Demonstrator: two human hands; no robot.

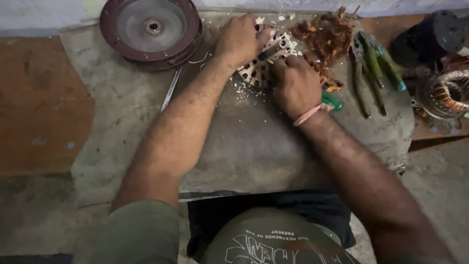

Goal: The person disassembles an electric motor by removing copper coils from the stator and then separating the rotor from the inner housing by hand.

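Head view, looking down on a grey, worn work mat (254, 142). At twelve o'clock, a round slotted metal stator core (259, 68), flecked with white scraps, lying flat on the mat. Left hand (240, 39) pressed over the core's top edge, fingers curled down on it, pinning it. Right hand (295, 85) at the core's four o'clock side, closed in a fist around a green-handled tool (332, 100); tip hidden under the fist. At one o'clock, a tangle of stripped copper wire (326, 36). At two o'clock, green-handled pliers (373, 73), well apart from both hands. At eleven o'clock, a dark red round motor cover (151, 29). Probably best done with the core held firm and flat, the tool worked slot by slot with short, controlled pushes away from the steadying fingers.
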